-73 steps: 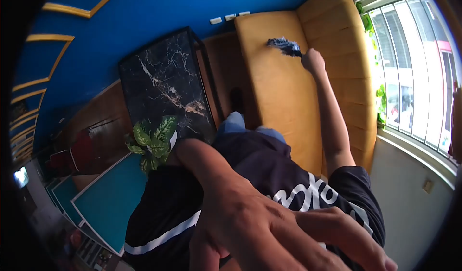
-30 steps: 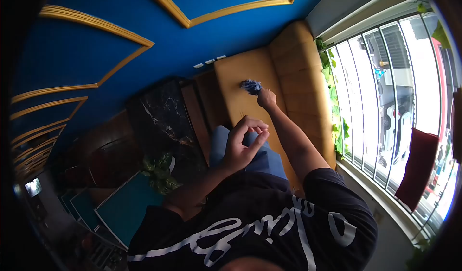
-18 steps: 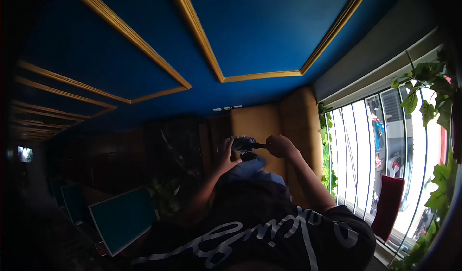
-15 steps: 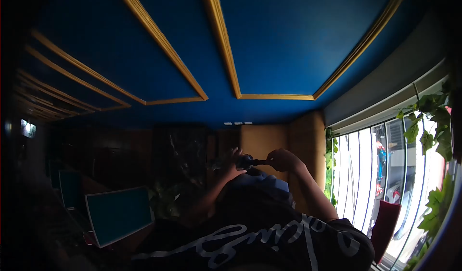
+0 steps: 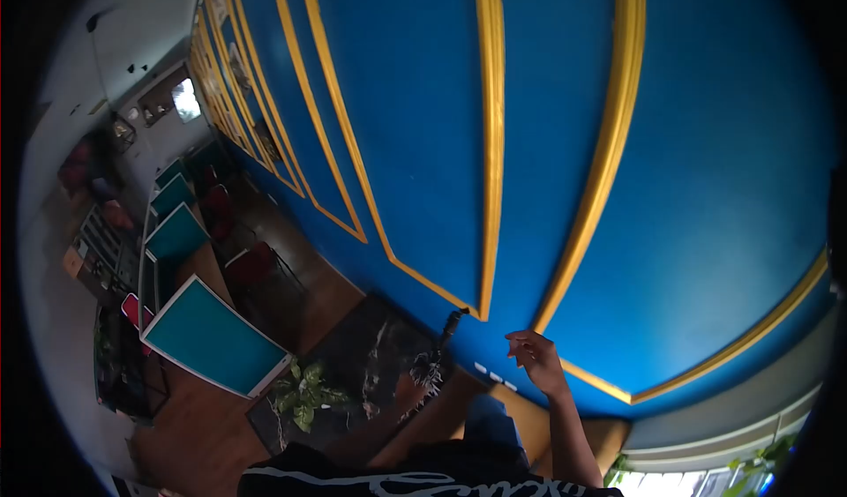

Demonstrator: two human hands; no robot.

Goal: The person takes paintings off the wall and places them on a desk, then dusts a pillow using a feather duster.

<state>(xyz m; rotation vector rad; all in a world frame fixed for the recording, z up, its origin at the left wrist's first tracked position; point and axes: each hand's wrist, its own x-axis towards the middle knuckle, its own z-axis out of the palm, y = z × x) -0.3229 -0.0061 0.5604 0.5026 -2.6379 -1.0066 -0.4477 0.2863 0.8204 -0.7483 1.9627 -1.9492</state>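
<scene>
My left hand [image 5: 409,389], dim against the dark marbled surface, is at a long object [image 5: 452,328] with a black upright handle and a lower part of pale, tangled strands. Its exact kind is unclear, and most of the fingers are lost in shadow. My right hand [image 5: 535,358] is raised in front of the blue wall, to the right of that object and apart from it. Its fingers are loosely bent with gaps between them, and nothing shows in them.
A black marbled top [image 5: 344,356] and a leafy plant [image 5: 302,396] lie to the left. Beyond are teal partition panels [image 5: 216,338] and red chairs [image 5: 251,263]. The blue wall [image 5: 423,144] with gold trim rises ahead. White sockets [image 5: 496,376] sit low on it.
The view has swung left and brightened. My right hand has left the dark object's handle and is now raised away from it. The handle now points up instead of right.
</scene>
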